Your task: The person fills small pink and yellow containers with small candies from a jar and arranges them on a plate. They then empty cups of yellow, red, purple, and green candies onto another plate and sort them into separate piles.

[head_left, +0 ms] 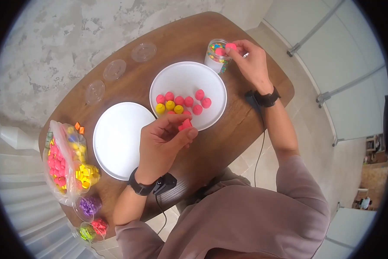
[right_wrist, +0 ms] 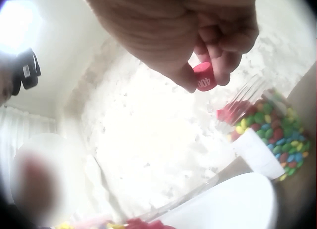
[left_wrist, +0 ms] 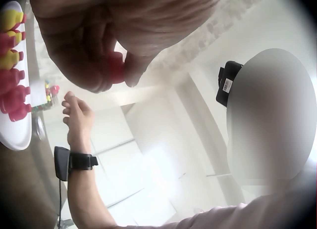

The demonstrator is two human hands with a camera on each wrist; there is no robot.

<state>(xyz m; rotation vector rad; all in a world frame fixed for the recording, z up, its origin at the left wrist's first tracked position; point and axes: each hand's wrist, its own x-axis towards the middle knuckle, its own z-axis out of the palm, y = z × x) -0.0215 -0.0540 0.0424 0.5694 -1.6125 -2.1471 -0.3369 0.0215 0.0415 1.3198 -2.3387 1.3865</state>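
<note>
My left hand (head_left: 161, 140) pinches a small pink bottle-shaped piece (head_left: 185, 124) between thumb and fingers, over the near edge of a round white plate (head_left: 181, 75). Several pink pieces (head_left: 206, 102) and three yellow pieces (head_left: 170, 105) stand on that plate. At the far right, my right hand (head_left: 253, 67) pinches another pink piece (right_wrist: 204, 76), marked with white digits, by the rim of a clear jar (head_left: 213, 64). Small colourful candies (right_wrist: 285, 140) fill the jar, with a pink piece (head_left: 220, 52) lying on top of them.
A second white plate (head_left: 118, 142) stands to the left. Three clear round lids (head_left: 115, 69) lie along the far edge. At left are a bag (head_left: 58, 166) of pink and yellow pieces, a cup of yellow pieces (head_left: 87, 176), and small tubs of purple (head_left: 90, 206), red and green bits.
</note>
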